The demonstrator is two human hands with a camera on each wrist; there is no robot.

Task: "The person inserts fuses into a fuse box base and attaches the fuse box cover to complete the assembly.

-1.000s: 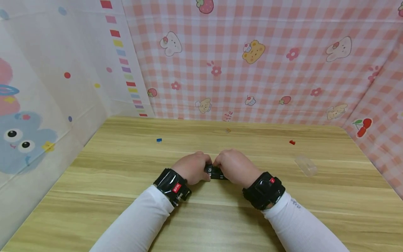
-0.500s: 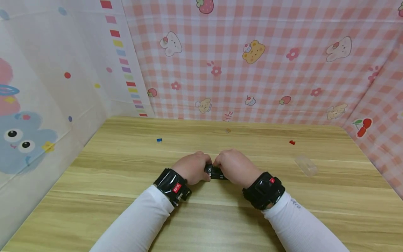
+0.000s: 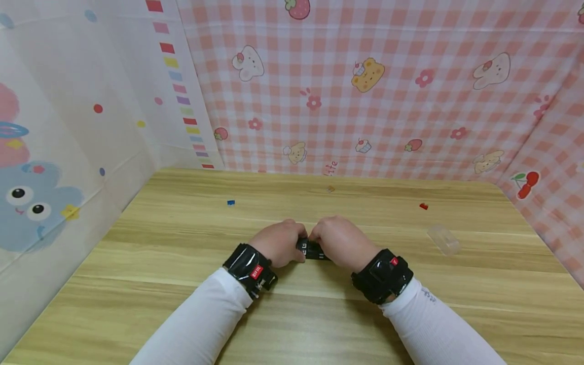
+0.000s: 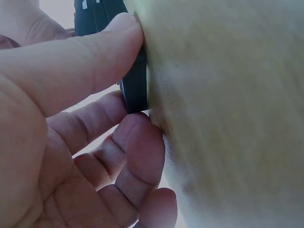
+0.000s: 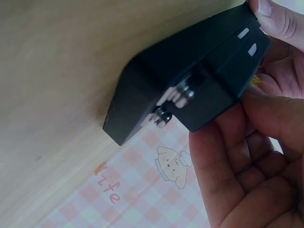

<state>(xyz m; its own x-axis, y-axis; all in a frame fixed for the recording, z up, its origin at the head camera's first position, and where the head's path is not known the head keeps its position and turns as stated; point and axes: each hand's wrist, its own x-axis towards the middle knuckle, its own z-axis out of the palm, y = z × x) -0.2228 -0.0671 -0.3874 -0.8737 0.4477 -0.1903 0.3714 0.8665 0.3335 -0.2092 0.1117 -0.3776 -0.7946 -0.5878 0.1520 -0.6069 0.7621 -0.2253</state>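
Note:
Both hands meet over a black plastic block (image 3: 316, 251) with white marks, close over the wooden table. In the left wrist view, my left hand (image 4: 71, 156) grips one end of the block (image 4: 135, 85), thumb across its face and fingers behind. The right wrist view shows two metal screw terminals (image 5: 173, 102) in the block's recess. There my right hand (image 5: 256, 171) has curled fingers against the block's edge, with a small yellow piece (image 5: 255, 80) showing at its thumb and fingertips. The block hides most of that piece. My left thumb (image 5: 280, 19) shows at the block's far end.
On the table (image 3: 292, 324) lie a small blue piece (image 3: 230, 203) at back left, a small orange piece (image 3: 330, 189) near the back wall, and a small red piece (image 3: 424, 206) at back right. A clear plastic cover (image 3: 443, 240) lies right of my right hand. Patterned cloth walls enclose the table.

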